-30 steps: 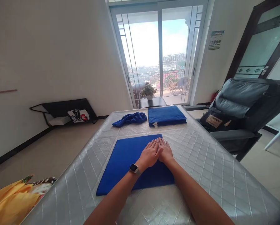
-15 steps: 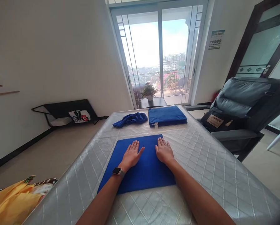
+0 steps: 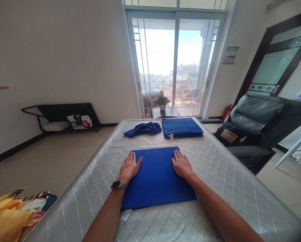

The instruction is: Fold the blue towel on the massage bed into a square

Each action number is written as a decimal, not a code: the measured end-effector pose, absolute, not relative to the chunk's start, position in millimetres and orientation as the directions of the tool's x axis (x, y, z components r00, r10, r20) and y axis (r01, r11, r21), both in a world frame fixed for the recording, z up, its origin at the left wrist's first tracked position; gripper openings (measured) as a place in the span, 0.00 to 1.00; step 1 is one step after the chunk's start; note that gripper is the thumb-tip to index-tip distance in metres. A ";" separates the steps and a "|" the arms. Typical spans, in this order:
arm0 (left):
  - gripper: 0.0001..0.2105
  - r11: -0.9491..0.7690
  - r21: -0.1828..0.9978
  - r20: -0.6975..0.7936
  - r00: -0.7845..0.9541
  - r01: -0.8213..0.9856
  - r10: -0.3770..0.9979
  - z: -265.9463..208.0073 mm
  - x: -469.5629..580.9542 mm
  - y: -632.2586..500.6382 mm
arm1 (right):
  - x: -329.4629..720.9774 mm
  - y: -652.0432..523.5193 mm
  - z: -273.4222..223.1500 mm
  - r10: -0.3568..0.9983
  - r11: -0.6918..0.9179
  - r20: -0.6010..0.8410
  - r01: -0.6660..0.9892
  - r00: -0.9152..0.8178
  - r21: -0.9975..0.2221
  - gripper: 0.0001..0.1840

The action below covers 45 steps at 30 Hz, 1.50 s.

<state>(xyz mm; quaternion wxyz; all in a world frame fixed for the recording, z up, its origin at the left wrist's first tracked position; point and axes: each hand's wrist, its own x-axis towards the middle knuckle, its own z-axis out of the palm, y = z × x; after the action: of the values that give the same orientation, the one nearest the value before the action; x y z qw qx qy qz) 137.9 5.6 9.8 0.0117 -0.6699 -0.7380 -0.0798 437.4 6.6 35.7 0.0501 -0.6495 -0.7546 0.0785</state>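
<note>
A blue folded cloth [image 3: 157,181] lies flat on the silvery quilted mattress [image 3: 163,223] in front of me. My left hand [image 3: 129,167] rests palm down along its left edge, fingers stretched out, a watch on the wrist. On its right edge lies my right hand [image 3: 182,164], also flat with the fingers extended. A white label [image 3: 126,215] sticks out at the near left corner. Beyond it are a crumpled blue cloth [image 3: 143,129] and, to the right, a neat stack of folded blue cloths [image 3: 182,127] with a white tag.
A dark grey armchair [image 3: 253,114] with a black bag [image 3: 229,134] on it stands at the right. Yellow fabric [image 3: 9,215] lies at the lower left. A potted plant [image 3: 162,101] sits before the sliding glass door [image 3: 177,67]. A black rack [image 3: 65,116] stands by the left wall.
My left hand has slid left across the cloth to its left edge. The right hand stays on the right edge. A white label now shows at the near left corner.
</note>
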 end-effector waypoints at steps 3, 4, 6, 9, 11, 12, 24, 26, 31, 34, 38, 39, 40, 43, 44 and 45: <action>0.44 0.088 0.088 0.110 -0.098 0.992 0.989 12.7 139.2 5.1 | 435.6 9.8 43.6 0.982 0.187 0.039 0.975 -0.184 -0.122 0.34; 0.44 0.100 0.085 0.092 -0.108 0.991 0.990 14.1 139.8 5.0 | 434.8 12.5 47.1 0.973 0.223 0.084 0.969 -0.215 -0.105 0.34; 0.44 0.127 0.081 0.057 -0.132 0.989 0.990 16.7 141.2 4.6 | 433.4 20.7 53.2 0.949 0.294 0.148 0.951 -0.279 -0.094 0.35; 0.43 0.137 0.072 0.045 -0.140 0.988 0.989 19.0 142.8 3.9 | 432.0 35.9 54.7 0.955 0.296 0.085 0.945 -0.286 -0.141 0.36; 0.43 0.128 0.060 0.059 -0.132 0.990 0.990 18.9 142.9 3.4 | 432.3 43.8 49.3 0.966 0.258 0.011 0.950 -0.260 -0.177 0.37; 0.42 0.123 0.054 0.065 -0.127 0.991 0.990 18.5 142.7 3.2 | 432.8 46.3 45.4 0.968 0.246 -0.009 0.951 -0.252 -0.189 0.37; 0.41 0.092 -0.016 0.154 -0.089 0.996 0.984 9.4 131.0 7.0 | 434.0 46.2 28.4 0.981 0.194 0.069 0.942 -0.182 -0.275 0.36; 0.40 0.084 -0.017 0.185 -0.080 0.996 0.980 11.7 136.7 5.4 | 434.1 47.1 27.9 0.982 0.190 0.072 0.938 -0.177 -0.290 0.36; 0.37 -0.195 0.066 0.197 0.179 0.979 0.964 19.6 205.9 4.1 | 434.0 47.2 27.5 0.981 0.193 0.070 0.931 -0.181 -0.310 0.36; 0.34 -0.391 0.116 0.239 0.356 0.913 0.903 23.5 268.0 15.2 | 435.8 46.7 26.6 0.978 0.209 0.084 0.931 -0.193 -0.298 0.35; 0.30 -0.471 0.159 0.236 0.430 0.868 0.871 23.7 322.2 39.8 | 440.4 46.4 25.2 0.964 0.264 0.070 0.931 -0.255 -0.253 0.35; 0.29 -0.475 0.158 0.232 0.435 0.866 0.870 21.9 327.1 45.0 | 441.1 46.4 25.1 0.962 0.272 0.065 0.931 -0.264 -0.244 0.36; 0.28 -0.478 0.152 0.230 0.439 0.865 0.868 19.3 328.4 49.2 | 441.4 46.4 25.2 0.962 0.275 0.061 0.932 -0.268 -0.238 0.36; 0.28 -0.451 0.130 0.220 0.418 0.883 0.881 10.4 314.7 54.9 | 439.5 46.3 26.8 0.968 0.249 0.051 0.936 -0.244 -0.250 0.35; 0.28 -0.427 0.123 0.211 0.397 0.896 0.893 8.3 305.3 55.0 | 438.2 46.2 27.6 0.973 0.231 0.049 0.937 -0.226 -0.262 0.34; 0.29 -0.395 0.114 0.197 0.369 0.911 0.908 7.1 294.2 54.4 | 436.8 46.2 28.5 0.977 0.212 0.048 0.938 -0.207 -0.274 0.34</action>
<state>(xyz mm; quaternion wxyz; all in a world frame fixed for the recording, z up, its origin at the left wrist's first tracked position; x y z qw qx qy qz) 294.2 54.4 7.1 0.0070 -0.8274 -0.5498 -0.1143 436.8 46.2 28.5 0.1056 -0.6207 -0.7714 0.0925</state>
